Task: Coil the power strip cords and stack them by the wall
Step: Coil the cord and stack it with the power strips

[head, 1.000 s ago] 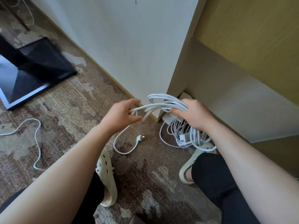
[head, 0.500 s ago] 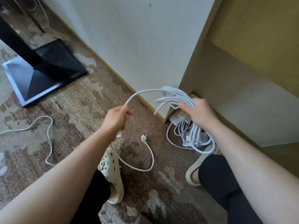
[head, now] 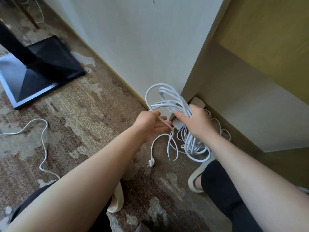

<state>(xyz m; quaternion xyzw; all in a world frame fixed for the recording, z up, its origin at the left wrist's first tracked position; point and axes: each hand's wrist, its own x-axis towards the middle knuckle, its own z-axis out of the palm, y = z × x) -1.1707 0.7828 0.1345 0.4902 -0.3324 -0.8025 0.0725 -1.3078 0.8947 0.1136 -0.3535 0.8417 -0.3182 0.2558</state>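
Cord (head: 168,101) loops sit gripped in the right hand (head: 195,123) near the wall corner; the left hand (head: 150,123) pinches the free tail. Lay each turn the same size, I'd judge. Its plug (head: 151,163) trails on the carpet beside a floor pile (head: 192,144) that could snag.

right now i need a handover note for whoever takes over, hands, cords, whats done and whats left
Right hand: grips the coiled white cord, loops above and below the fist.
Left hand: holds the free run of that cord, feeding it toward the coil.
Plug and a short tail lie on the carpet, uncoiled.
Another power strip with cord sits in the corner by the wall.
A second loose cord lies out on the left.
Done: most of this cord coiled.
Left: wind in the tail, stack it by the wall, coil the loose cord.
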